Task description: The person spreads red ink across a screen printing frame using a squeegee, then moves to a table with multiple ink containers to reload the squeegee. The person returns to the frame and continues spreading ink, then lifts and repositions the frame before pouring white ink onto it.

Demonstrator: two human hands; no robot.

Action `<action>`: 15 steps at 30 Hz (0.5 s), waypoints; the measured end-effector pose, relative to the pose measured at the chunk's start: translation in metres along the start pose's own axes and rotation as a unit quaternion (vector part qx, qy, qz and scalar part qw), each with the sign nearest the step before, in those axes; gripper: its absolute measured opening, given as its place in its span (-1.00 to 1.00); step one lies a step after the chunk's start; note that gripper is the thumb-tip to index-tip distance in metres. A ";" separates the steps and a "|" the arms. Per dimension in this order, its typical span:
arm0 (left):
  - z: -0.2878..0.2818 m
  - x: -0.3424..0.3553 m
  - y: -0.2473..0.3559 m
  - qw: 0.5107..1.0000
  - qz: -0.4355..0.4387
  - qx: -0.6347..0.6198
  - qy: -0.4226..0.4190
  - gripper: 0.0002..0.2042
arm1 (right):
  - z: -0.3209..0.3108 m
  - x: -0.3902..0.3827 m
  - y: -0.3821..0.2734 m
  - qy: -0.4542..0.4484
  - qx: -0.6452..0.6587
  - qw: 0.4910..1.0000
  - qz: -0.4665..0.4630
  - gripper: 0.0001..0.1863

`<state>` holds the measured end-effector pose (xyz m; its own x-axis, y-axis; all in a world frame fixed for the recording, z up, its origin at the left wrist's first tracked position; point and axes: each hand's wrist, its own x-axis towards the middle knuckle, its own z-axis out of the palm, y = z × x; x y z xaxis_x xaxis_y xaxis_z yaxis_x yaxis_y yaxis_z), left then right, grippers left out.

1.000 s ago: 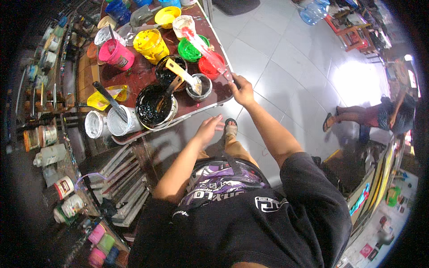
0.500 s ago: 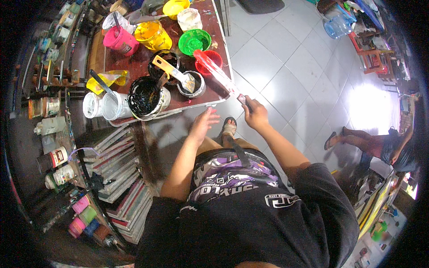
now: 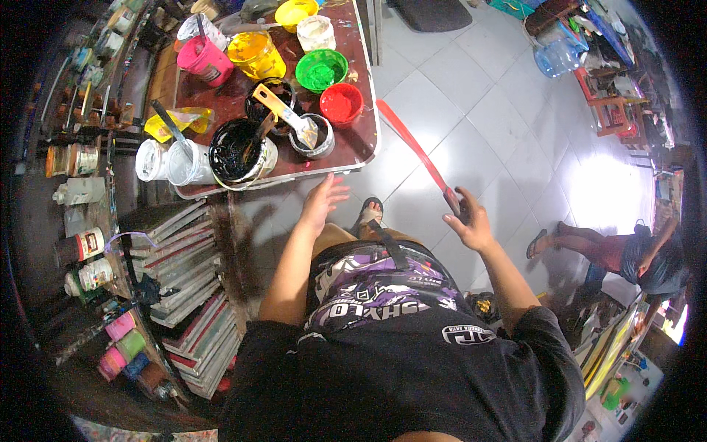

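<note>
My right hand (image 3: 473, 223) is closed on the dark lower end of a long, thin paint stirrer (image 3: 416, 147), coated red along its length. The stirrer slants up and to the left over the floor, its tip apart from the table's right edge. My left hand (image 3: 322, 202) hangs just off the front of the table, fingers apart, holding nothing. Closest to the stirrer's tip is a red paint tub (image 3: 341, 104). Beside it stand a green tub (image 3: 322, 70) and a grey-rimmed tub (image 3: 321, 147) with an orange-handled scraper (image 3: 276, 105) lying across it.
The dark red table (image 3: 353, 158) also carries a black paint bucket (image 3: 239, 153), a pink bucket (image 3: 204, 60), a yellow bucket (image 3: 255, 55) and white tubs. Stacked frames (image 3: 177, 250) and paint shelves line the left. Another person's leg (image 3: 578, 239) shows at right.
My right hand has moved right and down with the red stirrer, whose tip has come away from the red tub and now lies beyond the table edge. My left hand has shifted slightly left.
</note>
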<state>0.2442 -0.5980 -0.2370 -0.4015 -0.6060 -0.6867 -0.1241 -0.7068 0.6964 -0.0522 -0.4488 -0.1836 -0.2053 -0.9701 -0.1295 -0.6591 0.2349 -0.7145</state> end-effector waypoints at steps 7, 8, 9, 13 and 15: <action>-0.004 -0.011 -0.010 1.000 -0.010 0.006 0.018 -0.37 | 0.046 0.102 -0.033 -0.211 0.285 0.932 0.079 -0.57; -0.003 -0.014 -0.009 1.000 -0.012 0.008 0.019 -0.37 | 0.063 0.118 -0.020 -0.234 0.294 0.921 0.108 -0.60; -0.002 -0.017 -0.008 1.000 -0.014 0.013 0.020 -0.37 | 0.079 0.127 -0.012 -0.220 0.336 0.909 0.112 -0.63; -0.009 -0.029 -0.011 0.998 -0.017 0.031 0.046 -0.36 | 0.116 0.146 -0.009 -0.172 0.396 0.895 0.117 -0.68; -0.014 -0.035 -0.014 0.998 -0.016 0.031 0.058 -0.37 | 0.133 0.147 0.001 -0.133 0.369 0.913 0.110 -0.68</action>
<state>0.2728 -0.5725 -0.2257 -0.2883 -0.6243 -0.7261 -0.1918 -0.7053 0.6825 0.0134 -0.5990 -0.2944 -0.0260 -0.9079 -0.4184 0.0636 0.4162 -0.9071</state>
